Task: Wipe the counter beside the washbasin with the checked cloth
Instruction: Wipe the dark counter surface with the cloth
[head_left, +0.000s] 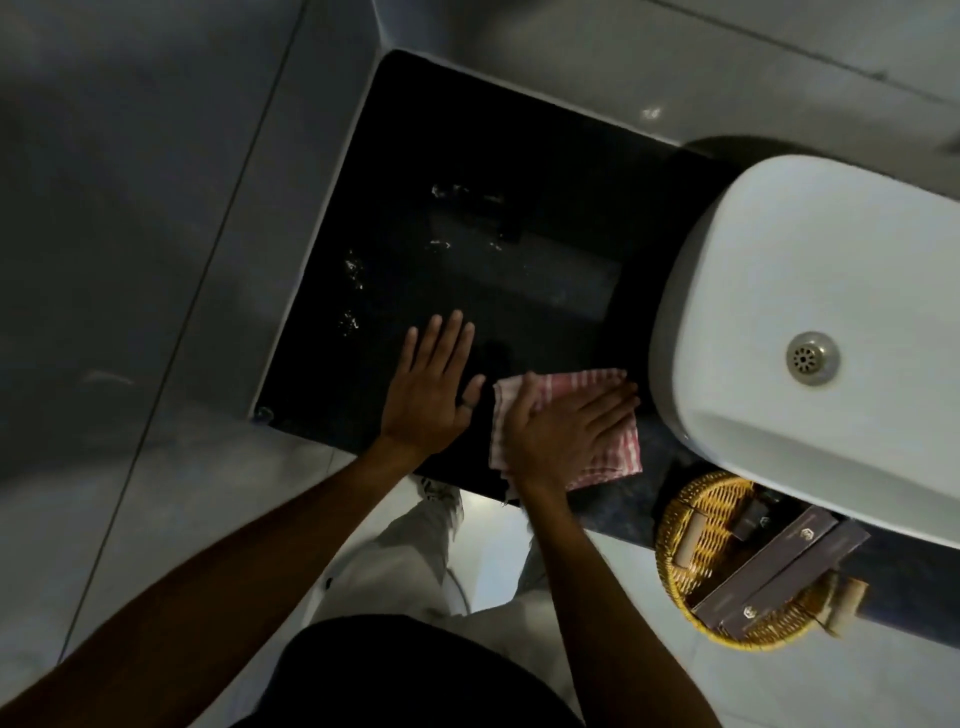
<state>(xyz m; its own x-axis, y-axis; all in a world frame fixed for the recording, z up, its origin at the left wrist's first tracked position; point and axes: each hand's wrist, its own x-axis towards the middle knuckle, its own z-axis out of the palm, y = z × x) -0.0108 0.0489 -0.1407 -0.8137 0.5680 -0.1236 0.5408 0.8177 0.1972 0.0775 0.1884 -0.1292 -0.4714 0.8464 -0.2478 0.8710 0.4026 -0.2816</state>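
Your right hand (566, 431) presses flat on the checked cloth (613, 457); left hand (431, 384) splayed, empty; droplets (353, 270), seemingly water, remain at 11 o'clock on the counter (519, 156)

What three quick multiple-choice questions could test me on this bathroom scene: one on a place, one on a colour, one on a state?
1. Where does the wicker basket sit?
A. inside the washbasin
B. on the counter's near edge, by the washbasin
C. on the floor

2. What colour is the counter?
A. black
B. white
C. yellow

3. How is the right hand placed?
A. lifted in the air
B. gripping the basket
C. flat on the checked cloth

Answers: 1 B, the basket stands beside the basin; 2 A, the slab is black; 3 C, the palm presses the cloth, while the left hand lies flat on bare counter.
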